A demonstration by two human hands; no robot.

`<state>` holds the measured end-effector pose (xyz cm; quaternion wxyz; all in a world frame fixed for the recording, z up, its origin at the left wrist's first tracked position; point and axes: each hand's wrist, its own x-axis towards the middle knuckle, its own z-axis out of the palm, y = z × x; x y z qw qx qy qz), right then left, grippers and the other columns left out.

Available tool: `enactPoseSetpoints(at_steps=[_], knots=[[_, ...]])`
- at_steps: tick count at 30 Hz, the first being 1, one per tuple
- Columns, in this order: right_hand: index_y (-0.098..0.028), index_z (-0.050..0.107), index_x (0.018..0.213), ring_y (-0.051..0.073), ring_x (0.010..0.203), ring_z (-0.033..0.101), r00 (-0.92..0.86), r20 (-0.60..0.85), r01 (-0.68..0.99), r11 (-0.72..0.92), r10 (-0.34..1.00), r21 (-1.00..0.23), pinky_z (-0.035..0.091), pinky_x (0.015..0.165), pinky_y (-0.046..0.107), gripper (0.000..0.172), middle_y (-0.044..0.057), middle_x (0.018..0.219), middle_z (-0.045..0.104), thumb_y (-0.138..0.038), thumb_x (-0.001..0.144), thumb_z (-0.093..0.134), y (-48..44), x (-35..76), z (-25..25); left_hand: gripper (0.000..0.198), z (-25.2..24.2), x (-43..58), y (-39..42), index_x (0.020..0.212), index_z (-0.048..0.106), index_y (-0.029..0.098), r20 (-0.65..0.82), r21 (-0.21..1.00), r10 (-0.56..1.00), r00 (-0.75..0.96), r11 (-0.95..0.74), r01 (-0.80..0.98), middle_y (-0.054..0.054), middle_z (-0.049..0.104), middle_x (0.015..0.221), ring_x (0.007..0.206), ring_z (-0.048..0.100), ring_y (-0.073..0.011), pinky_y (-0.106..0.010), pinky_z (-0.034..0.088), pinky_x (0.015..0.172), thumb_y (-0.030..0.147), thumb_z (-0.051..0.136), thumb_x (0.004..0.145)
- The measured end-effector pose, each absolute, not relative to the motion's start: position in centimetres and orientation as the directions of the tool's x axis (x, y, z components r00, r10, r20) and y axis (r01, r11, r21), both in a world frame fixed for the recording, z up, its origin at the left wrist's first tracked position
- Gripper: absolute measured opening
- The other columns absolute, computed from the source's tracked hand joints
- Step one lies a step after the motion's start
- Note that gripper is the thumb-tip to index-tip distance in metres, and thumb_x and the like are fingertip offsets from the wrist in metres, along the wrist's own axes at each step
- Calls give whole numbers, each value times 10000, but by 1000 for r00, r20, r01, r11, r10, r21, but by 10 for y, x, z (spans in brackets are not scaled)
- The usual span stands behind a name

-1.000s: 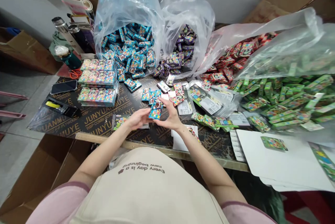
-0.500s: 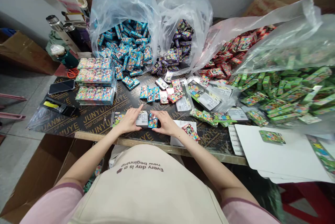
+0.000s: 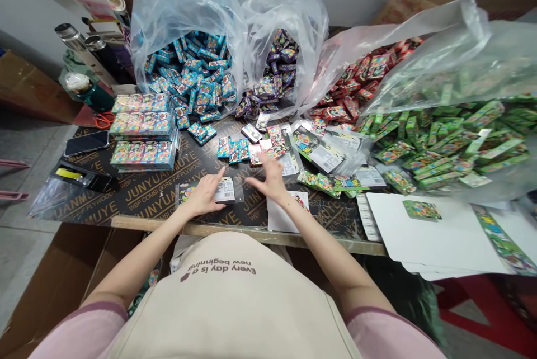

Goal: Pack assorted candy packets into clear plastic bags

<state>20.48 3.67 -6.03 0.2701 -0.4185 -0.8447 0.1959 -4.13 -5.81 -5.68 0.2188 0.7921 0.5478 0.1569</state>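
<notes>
My left hand [image 3: 205, 194] rests flat, fingers out, on a clear flat packet [image 3: 222, 190] lying near the front edge of the dark plywood table [image 3: 142, 194]. My right hand [image 3: 268, 177] hovers just right of that packet with fingers spread and nothing in them, reaching toward a short row of small blue, white and red boxes [image 3: 247, 149] in the table's middle. A white card [image 3: 283, 216] lies under my right wrist.
Open plastic bags of small boxes stand behind: blue [image 3: 193, 74], purple [image 3: 277, 79], red [image 3: 364, 85], green [image 3: 453, 141]. Stacked filled packs [image 3: 140, 132], a phone [image 3: 86, 142], scissors [image 3: 103, 120] and flasks [image 3: 78, 48] sit left. White sheets [image 3: 436, 233] lie right. Cardboard boxes [image 3: 50, 280] are below left.
Both hands came down from holding a blue box in the air; the box went into the packet. The right hand has let go and lifted toward the row of boxes.
</notes>
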Motion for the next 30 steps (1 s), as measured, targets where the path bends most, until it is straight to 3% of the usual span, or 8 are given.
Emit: enactPoseSetpoints(at_steps=[3,13,16,19,21,24,27,30], knots=[[-215,352,1418,374,1298,344,-278,354,768,428,893,-476,268,1000,528,854,180,1433,386,-613,718,639,86,218,-66,1175,-60,-39,-58,1499,-41,198,-14,481,934,358,-307,821,-127,498,1217,1099,474,-307,-460,386,974,342,743,636],[-136,595,1125,344,1013,510,-428,13,891,425,903,-161,304,859,443,412,168,986,662,-330,762,611,175,152,-51,1087,-64,-37,-64,1501,90,228,-62,471,954,293,-231,851,-119,483,1238,1140,447,-303,-470,342,1009,352,743,641],[-130,569,1189,340,1062,502,-436,117,859,452,892,-243,309,867,441,425,176,1077,635,-240,778,573,167,146,-41,1024,-60,-42,-64,1470,259,204,-41,548,979,198,-144,824,-130,507,1242,1161,446,-315,-493,312,1034,381,777,604],[-145,580,1198,303,1075,517,-625,223,623,651,748,-434,343,902,437,441,146,1132,621,-205,761,588,143,153,-28,854,-48,-44,-54,1361,465,185,-51,785,998,-42,66,616,-134,550,1224,1145,487,-299,-462,357,1006,472,760,613],[-182,600,1181,259,1069,542,-833,225,317,770,505,-554,381,926,416,411,104,1137,633,-178,770,586,121,160,-20,673,-38,-42,-42,1244,578,168,-211,926,967,-146,245,289,-119,620,1124,1007,575,-246,-386,451,877,522,685,682],[-240,581,1217,217,1146,532,-939,229,38,736,258,-676,399,984,412,397,77,1214,607,-149,835,521,85,169,-12,454,-28,-31,-26,879,707,108,-478,878,878,-3,478,-28,-61,662,773,647,577,-142,-254,440,596,477,738,616],[-243,442,1360,258,1298,409,-873,259,113,689,412,-716,351,1054,465,556,116,1403,442,-255,825,592,58,177,-13,348,-29,-15,-19,637,653,99,-527,846,850,-2,524,-103,5,566,570,485,459,-68,-203,344,490,386,808,514],[-241,329,1424,305,1276,406,-769,268,256,665,580,-702,345,1053,500,822,135,1374,436,-369,709,714,44,181,-21,413,-35,-5,-20,678,650,102,-520,847,853,-52,507,-160,-13,581,603,505,485,-85,-224,387,519,478,774,562]])
